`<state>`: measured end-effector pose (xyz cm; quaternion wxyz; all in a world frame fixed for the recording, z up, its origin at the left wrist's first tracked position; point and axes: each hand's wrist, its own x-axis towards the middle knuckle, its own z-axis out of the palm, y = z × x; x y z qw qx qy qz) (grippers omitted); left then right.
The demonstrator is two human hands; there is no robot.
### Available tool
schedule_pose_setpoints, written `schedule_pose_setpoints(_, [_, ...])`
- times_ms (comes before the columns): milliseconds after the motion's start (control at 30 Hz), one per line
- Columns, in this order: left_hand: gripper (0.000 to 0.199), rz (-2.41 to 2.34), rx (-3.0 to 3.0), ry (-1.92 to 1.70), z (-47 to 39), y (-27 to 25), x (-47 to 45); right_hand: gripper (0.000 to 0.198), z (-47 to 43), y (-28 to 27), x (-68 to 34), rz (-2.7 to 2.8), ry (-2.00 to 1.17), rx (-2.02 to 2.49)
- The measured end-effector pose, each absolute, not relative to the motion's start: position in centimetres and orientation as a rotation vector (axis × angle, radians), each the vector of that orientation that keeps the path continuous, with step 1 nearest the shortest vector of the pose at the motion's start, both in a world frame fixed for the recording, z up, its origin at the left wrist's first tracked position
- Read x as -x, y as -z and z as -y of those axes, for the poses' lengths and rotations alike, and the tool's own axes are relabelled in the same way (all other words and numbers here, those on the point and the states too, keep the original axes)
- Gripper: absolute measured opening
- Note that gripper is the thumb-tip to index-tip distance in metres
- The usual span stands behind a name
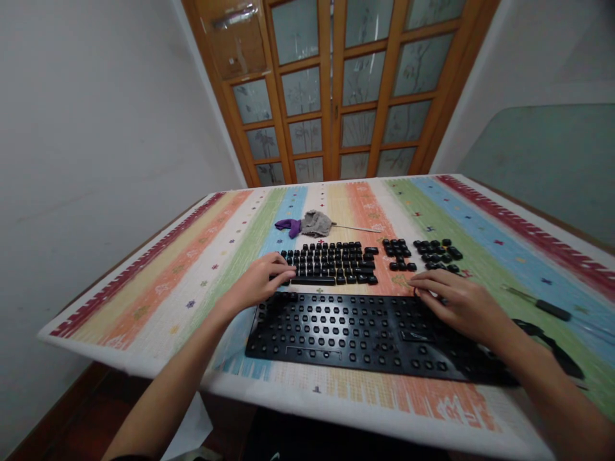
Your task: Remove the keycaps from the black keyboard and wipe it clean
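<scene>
Loose black keycaps [327,261] lie in keyboard-like rows on the patterned tablecloth, with a long space bar keycap [313,280] at the front. My left hand [262,280] is at the left end of these rows, thumb and fingers bent around a keycap there. Nearer to me lies a black keyboard base [336,330], its key positions uncovered. At its upper right edge is my right hand [451,298], fingers pinched together. A tiny dark reddish bit shows at those fingertips, too small to name. Smaller keycap groups [437,251] sit beyond that hand.
Behind the keycaps lie a grey cloth [316,223], a purple cloth piece [288,226] and a thin rod [358,228]. A black-handled screwdriver [552,310] and a black object [552,349] are at the right. The table's front edge [307,390] runs close to me.
</scene>
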<state>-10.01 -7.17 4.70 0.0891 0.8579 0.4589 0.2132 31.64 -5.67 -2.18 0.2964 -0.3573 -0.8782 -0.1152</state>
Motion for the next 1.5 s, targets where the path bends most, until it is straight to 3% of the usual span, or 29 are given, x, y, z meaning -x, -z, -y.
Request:
schedule_pose_setpoints(133, [0.024, -1.482, -2.581, -0.714, 3.8, -6.0, 10.5, 0.026, 5.7, 2.2, -31.6, 2.341, 0.320, 0.941])
schedule_pose_setpoints(433, [0.026, -1.559, -2.549, -0.345, -5.0, -3.7, 9.0, 0.025, 5.7, 2.0, -31.6, 2.337, 0.298, 0.952])
schedule_pose_setpoints(767, [0.023, -1.525, -2.551, -0.131, -7.9, -2.2, 8.0, 0.024, 5.8, 1.7, -31.6, 2.337, 0.287, 0.971])
schedule_pose_setpoints(1200, [0.020, -1.489, -2.625, -0.364, -6.0, -3.8, 8.0, 0.027, 5.7, 2.0, -31.7, 2.320, 0.241, 1.033])
schedule_pose_setpoints(1500, [0.022, -1.201, -2.677, -0.614, 4.3, -5.2, 8.9, 0.026, 5.7, 1.9, -31.5, 2.331, 0.259, 1.019])
